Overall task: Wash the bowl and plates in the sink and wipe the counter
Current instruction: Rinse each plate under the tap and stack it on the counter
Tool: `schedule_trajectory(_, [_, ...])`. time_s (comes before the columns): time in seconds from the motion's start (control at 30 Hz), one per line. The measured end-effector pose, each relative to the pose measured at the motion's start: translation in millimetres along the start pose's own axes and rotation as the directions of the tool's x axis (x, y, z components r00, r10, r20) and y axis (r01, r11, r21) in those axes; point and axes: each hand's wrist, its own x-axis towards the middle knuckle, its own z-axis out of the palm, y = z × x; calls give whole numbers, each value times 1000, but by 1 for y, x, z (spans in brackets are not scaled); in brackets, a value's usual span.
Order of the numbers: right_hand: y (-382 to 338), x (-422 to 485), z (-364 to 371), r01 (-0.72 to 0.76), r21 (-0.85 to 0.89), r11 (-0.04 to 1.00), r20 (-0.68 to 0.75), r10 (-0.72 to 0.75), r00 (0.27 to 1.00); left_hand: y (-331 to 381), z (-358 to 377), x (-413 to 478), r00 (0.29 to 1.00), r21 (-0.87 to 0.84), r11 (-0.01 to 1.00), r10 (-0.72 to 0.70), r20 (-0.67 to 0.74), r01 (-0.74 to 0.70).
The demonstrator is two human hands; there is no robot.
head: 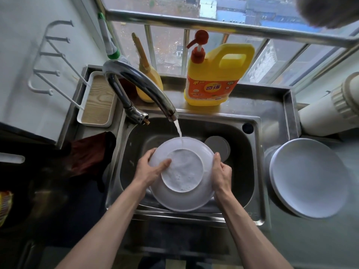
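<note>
Bowl (182, 171), white and round, sits in your two hands over the steel sink (250, 156), low in the middle of the view, under the running tap (139, 88). At the far left edge a yellow packet (4, 206) is cut off, and the dark surface around it is too dim to make out. A dark red cloth (89, 152) hangs over the sink's left rim, its lower part lost in shadow.

Your left hand (149, 169) grips the bowl's left edge. The thumb lies across the face toward you and the fingers curl behind the rim, out of sight. A thin stream of water (179, 131) falls onto the bowl's far side.

The bowl shows a flat inner circle covered in foamy, bubbled water. A smooth sloping wall rings it, paler at the top and grey in shade nearest you. It is not clear whether this is its inside or its upturned base.

Your right hand (221, 175) clamps the right edge, thumb pointing up along the rim, fingers hidden behind. Just behind the bowl, a grey round dish (219, 146) lies in the sink, partly covered by it. On the counter (310, 239) to the right, white plates (308, 177) lie stacked; how many is unclear. A white pipe (330, 109) runs off the right edge.
</note>
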Motion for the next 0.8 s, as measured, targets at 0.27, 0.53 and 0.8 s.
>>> schedule_trajectory(0.27, [-21, 6, -9, 106, -152, 983, 278, -60, 959, 21, -6, 16, 974, 154, 980, 92, 208, -126])
schedule_trajectory(0.53, [-10, -7, -3, 65, 65, 996, 85, -71, 994, 3, 8, 1, 995, 27, 995, -94, -32, 94])
schedule_trajectory(0.8, [-3, -5, -12, -81, -6, 997, 138, 81, 987, -1, -4, 10, 985, -3, 994, -105, 138, 107])
